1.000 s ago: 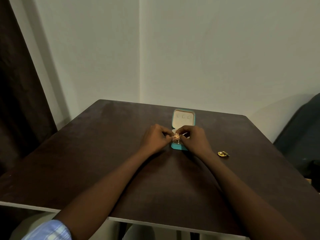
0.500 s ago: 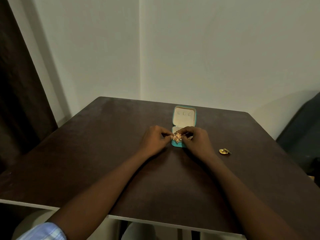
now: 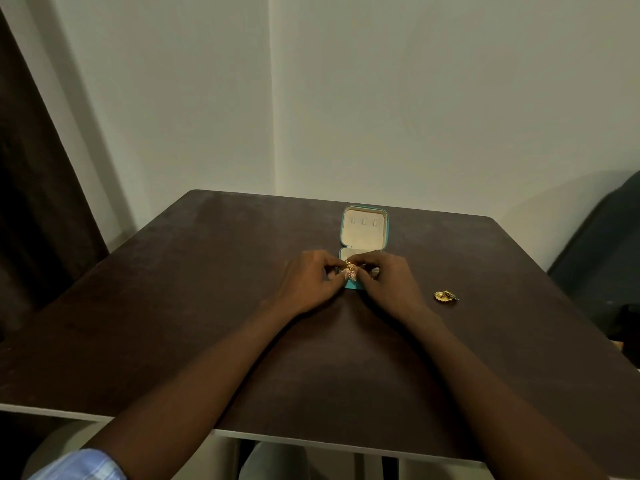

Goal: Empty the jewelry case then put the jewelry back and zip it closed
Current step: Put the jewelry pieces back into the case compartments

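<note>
On the dark brown matte table [image 3: 173, 306], the left hand [image 3: 304, 285] sits at about nine o'clock from the case base, its thumb and forefinger pinched narrow on a small glittering gold-and-pink piece of jewelry [image 3: 351, 271]. That piece hangs just over the near edge of the small square teal zip-up jewelry case [image 3: 364, 226], which lies open with its cream-lined lid folded back toward twelve o'clock; three small slots show in the lid lining. At three o'clock from the held piece, the right hand [image 3: 389, 284] also closes its fingertips on it, so both hands share the one item. Whether it is coming out or going in cannot be told. Well apart, at about four o'clock from the case, a second small gold ornament [image 3: 446, 296] lies loose on the table.

The held piece looks light, thin and probably delicate, likely with a fine hook or chain that could snag or bend. It seems best held by its sturdier body, gently. The case looks light enough to slide, so steadying its base should help.
</note>
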